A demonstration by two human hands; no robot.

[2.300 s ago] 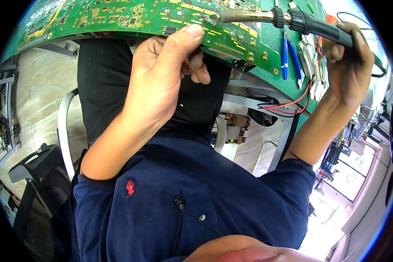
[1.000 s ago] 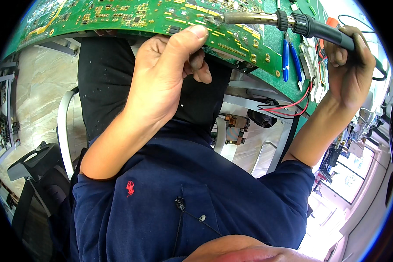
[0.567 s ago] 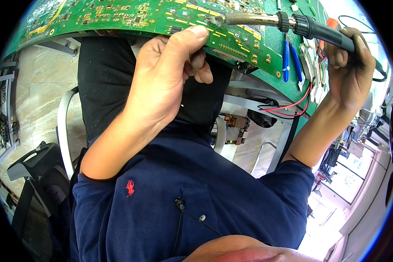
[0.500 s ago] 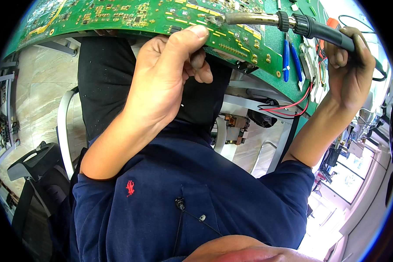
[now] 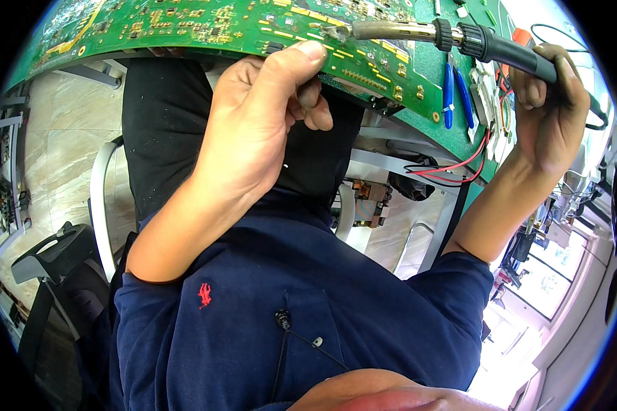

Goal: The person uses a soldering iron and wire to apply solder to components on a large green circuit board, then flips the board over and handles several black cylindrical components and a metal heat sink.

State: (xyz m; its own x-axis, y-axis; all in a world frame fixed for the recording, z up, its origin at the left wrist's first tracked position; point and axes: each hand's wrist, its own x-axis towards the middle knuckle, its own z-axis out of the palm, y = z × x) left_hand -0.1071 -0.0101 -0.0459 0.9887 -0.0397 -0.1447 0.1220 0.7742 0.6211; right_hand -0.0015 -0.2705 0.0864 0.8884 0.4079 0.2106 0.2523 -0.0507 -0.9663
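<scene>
A large green circuit board (image 5: 175, 31) with gold pads and small components spans the top of the view. My left hand (image 5: 252, 127) is closed at its near edge, thumb over the board and other fingers curled below; what lies between them is hidden. My right hand (image 5: 550, 120) grips the black handle of a soldering iron (image 5: 487, 44). The iron's long metal barrel reaches left over the board, its tip at the pads just above my left thumb; whether it touches them I cannot tell.
Blue-handled cutters (image 5: 448, 96), white scraps (image 5: 487, 103), an orange object (image 5: 521, 35) and red and black wires (image 5: 449, 164) are at the right on the green bench surface (image 5: 452, 137). A black chair part (image 5: 51, 253) stands at the lower left, equipment (image 5: 562, 198) at the far right.
Since the earliest frame the board, the iron and both hands have shifted very slightly right in the picture. In the last half second almost nothing has moved.
</scene>
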